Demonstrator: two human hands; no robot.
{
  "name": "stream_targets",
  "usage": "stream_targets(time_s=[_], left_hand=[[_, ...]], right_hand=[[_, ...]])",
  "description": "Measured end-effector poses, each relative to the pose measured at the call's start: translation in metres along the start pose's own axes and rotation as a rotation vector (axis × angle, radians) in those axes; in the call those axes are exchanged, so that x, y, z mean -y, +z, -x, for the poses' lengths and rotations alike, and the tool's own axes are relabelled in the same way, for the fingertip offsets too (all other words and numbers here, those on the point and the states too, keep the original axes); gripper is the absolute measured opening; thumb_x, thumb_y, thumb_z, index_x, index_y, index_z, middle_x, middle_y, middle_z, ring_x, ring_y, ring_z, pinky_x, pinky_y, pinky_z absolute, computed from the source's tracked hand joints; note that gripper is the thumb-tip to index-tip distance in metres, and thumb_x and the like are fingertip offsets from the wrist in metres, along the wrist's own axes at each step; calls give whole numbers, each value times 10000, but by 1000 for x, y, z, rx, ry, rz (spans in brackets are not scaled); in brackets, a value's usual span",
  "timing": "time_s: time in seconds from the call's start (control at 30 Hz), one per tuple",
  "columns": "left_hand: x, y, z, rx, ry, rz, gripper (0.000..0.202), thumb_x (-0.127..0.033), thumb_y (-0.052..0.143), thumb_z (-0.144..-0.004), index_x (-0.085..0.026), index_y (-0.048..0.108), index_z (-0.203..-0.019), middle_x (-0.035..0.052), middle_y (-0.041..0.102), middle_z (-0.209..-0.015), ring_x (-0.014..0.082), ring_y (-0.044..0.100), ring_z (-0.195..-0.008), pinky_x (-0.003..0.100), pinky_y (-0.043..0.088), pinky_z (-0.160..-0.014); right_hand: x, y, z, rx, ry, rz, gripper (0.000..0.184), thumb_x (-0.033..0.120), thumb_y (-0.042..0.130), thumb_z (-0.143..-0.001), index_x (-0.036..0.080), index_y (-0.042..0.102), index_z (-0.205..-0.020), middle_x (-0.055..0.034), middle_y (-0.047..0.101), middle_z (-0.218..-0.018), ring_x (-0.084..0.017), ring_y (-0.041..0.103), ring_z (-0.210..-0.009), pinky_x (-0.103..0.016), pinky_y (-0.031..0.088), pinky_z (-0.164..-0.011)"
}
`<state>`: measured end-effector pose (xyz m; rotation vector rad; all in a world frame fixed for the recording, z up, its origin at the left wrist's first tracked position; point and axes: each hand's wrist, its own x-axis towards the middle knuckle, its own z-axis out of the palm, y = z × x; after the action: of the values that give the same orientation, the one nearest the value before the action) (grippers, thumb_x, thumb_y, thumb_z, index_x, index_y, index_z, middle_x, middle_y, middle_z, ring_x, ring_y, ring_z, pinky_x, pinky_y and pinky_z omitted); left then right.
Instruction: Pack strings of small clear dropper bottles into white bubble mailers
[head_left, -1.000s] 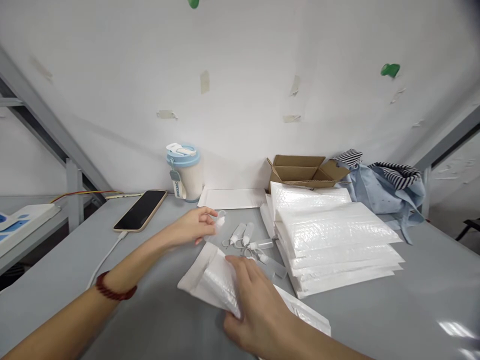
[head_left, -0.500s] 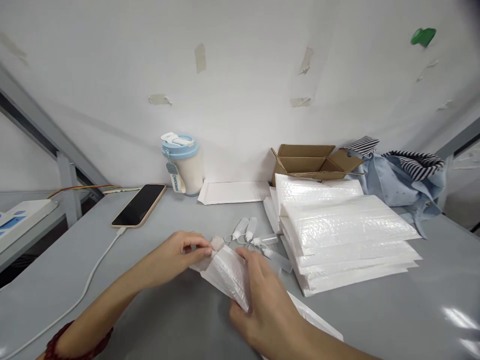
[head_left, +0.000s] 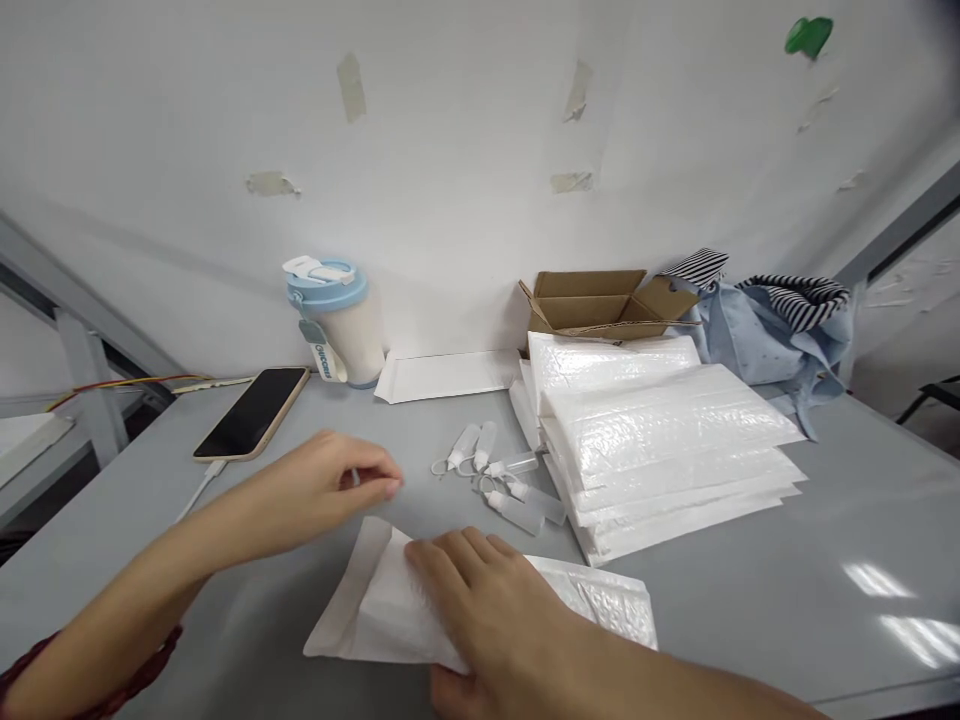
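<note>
My right hand [head_left: 487, 605] grips a white bubble mailer [head_left: 367, 615] that lies flat on the grey table [head_left: 750, 600], fingers on top and thumb under its near edge. My left hand [head_left: 330, 487] hovers just above and left of the mailer's open end, fingertips pinched together; whether they hold anything is unclear. Several small clear dropper bottles [head_left: 499, 480] lie loose on the table just beyond both hands.
A stack of bubble mailers [head_left: 660, 440] sits to the right, with an open cardboard box [head_left: 592, 300] and bundled clothing [head_left: 765, 320] behind it. At the back are a flat white envelope [head_left: 442, 375], a blue-lidded cup [head_left: 334, 320] and a phone [head_left: 251, 412] on a charging cable.
My left hand carried a small bottle to the mailer's mouth, then drew back to the left. My right hand lowered the mailer flat onto the table. The camera has tilted down.
</note>
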<state>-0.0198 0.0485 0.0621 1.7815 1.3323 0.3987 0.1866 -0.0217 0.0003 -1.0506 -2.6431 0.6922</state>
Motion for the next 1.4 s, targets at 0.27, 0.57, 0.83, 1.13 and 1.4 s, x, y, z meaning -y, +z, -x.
stream_targets(time_s=[0.27,0.57,0.83,1.13,1.4], left_hand=[[-30,67,-46,191,403,-422,198,-192,546,-797,-205,704,-916,32,701,-887,201,600,-789,289,422,-714],[-27,82,-63,264,420,-534,175,-113,514,-688,-183,668,-731,31,627,-654,184,542,-617,284,362,-580],[-31,50,-53,226,336,-426,132,-307,635,-734,-202,662,-810,-15,597,-742,136,514,-650,223,390,-577],[-3,-32,16,29,-20,-473,271,-473,593,-798,-242,675,-912,-19,634,-859,139,470,-672,203,337,-551],[18,3,20,162,205,-520,160,-186,547,-805,-235,691,-856,1,641,-840,173,556,-846,234,396,-751]], right_hand=[[0,-5,1,-16,-21,-86,755,263,585,-683,164,286,-1368,-142,464,-1294,-312,449,-1145,-448,423,-924],[-1,-10,4,-18,-54,-132,808,251,623,-703,136,238,-1404,-158,391,-1393,-301,356,-1277,-433,307,-1065],[0,-10,1,27,-11,-33,697,302,624,-688,105,382,-1312,-159,525,-1164,-313,499,-1037,-446,458,-861],[-1,-20,1,-137,164,-111,617,195,513,-718,133,373,-1315,-117,538,-1122,-259,493,-1004,-410,434,-855],[0,-11,0,-75,124,-122,618,182,515,-707,132,388,-1310,-114,537,-1137,-250,487,-1025,-388,413,-881]])
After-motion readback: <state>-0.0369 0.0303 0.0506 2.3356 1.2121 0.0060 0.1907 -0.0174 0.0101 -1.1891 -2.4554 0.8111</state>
